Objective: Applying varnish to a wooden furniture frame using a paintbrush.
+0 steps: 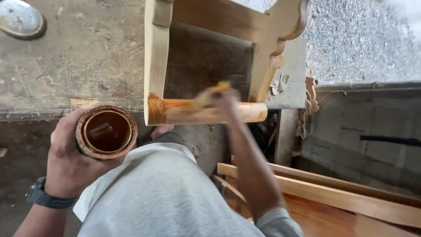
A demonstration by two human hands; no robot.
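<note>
Lower left: left hand (70,162) grasping stained can (106,132) of brown liquid. Centre: right hand (223,100), blurred, clenched on yellow brush (210,93) against wooden rail (206,113).

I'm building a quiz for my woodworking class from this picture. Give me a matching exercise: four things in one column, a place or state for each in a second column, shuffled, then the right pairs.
Things
1. tin
2. round rail
3. round lid
4. planks

Places or states
A. lying on the workbench, top left corner
B. gripped in the left hand, holding brown liquid
C. down low at the right, below the bench
D. under the blurred right hand, glossy orange-brown at its left end

Pairs: 1-B, 2-D, 3-A, 4-C
</note>
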